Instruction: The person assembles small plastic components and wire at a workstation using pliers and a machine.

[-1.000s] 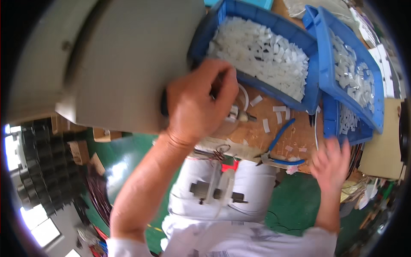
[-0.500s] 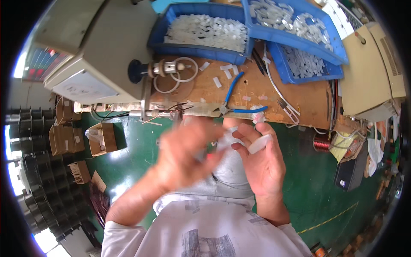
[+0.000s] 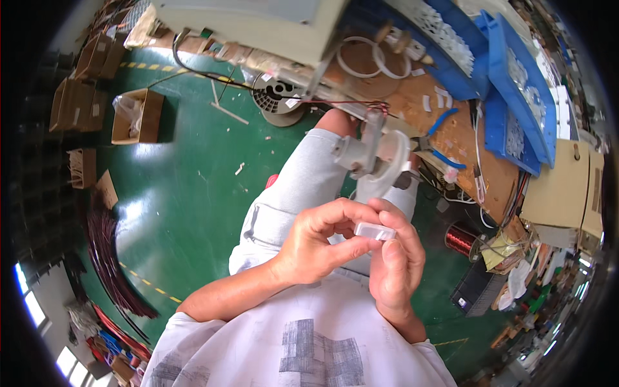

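My left hand [image 3: 319, 237] pinches a small whitish, translucent plastic piece [image 3: 375, 231] between thumb and fingers. Gripping its other end, my right hand [image 3: 398, 261] has thumb and fingertips closed on the same piece. Both hands meet in front of my shirt, above my lap. Just beyond them, a white round fixture [image 3: 389, 169] on a metal bracket juts from the bench edge, touching neither hand.
Blue-handled pliers [image 3: 440, 138] lie on the wooden bench [image 3: 461, 132], near loose white pieces. Blue bins [image 3: 525, 97] of white parts stand behind. A large spool [image 3: 277, 100] and a cardboard box [image 3: 137, 116] are on the green floor to the left.
My view has swung left, bringing the white fixture into sight. My left hand, blurred and separate before, has joined my right hand on the plastic piece.
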Motion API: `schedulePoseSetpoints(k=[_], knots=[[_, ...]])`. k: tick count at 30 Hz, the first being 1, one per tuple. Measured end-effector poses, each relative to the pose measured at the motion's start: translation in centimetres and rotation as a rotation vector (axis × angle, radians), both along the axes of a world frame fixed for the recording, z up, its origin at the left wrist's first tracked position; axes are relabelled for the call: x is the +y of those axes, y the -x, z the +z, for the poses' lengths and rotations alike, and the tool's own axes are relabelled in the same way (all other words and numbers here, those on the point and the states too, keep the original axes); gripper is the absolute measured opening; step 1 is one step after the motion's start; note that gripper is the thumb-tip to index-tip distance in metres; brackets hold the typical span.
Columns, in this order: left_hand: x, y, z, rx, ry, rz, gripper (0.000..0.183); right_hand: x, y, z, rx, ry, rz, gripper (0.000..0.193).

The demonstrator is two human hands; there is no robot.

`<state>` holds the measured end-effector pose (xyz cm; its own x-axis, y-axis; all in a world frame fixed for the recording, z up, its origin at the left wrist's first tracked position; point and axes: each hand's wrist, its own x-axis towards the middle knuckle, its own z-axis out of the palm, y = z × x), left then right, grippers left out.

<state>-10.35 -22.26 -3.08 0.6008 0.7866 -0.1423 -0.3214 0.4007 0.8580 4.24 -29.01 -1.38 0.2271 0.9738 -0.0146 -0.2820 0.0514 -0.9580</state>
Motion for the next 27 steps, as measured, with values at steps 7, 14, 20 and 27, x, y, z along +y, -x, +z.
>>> schedulePoseSetpoints(k=[7, 14, 20, 27], knots=[[0.2, 3.3, -2.2, -0.195, 0.229, -0.029, 0.034, 0.7, 1.7, 0.7, -0.35, 0.045, 0.046, 0.029], [0.3, 4.4, -3.5, -0.209, 0.377, -0.148, 0.03, 1.4, 2.2, 1.2, -0.574, 0.077, 0.106, 0.029], [0.3, 4.9, -4.1, -0.259, 0.355, -0.147, 0.031, 1.6, 3.2, 1.4, -0.466, 0.152, 0.054, 0.031], [0.2, 5.1, -3.8, -0.232, 0.333, -0.099, 0.028, 1.2, 2.4, 1.2, -0.504, 0.19, 0.158, 0.032]])
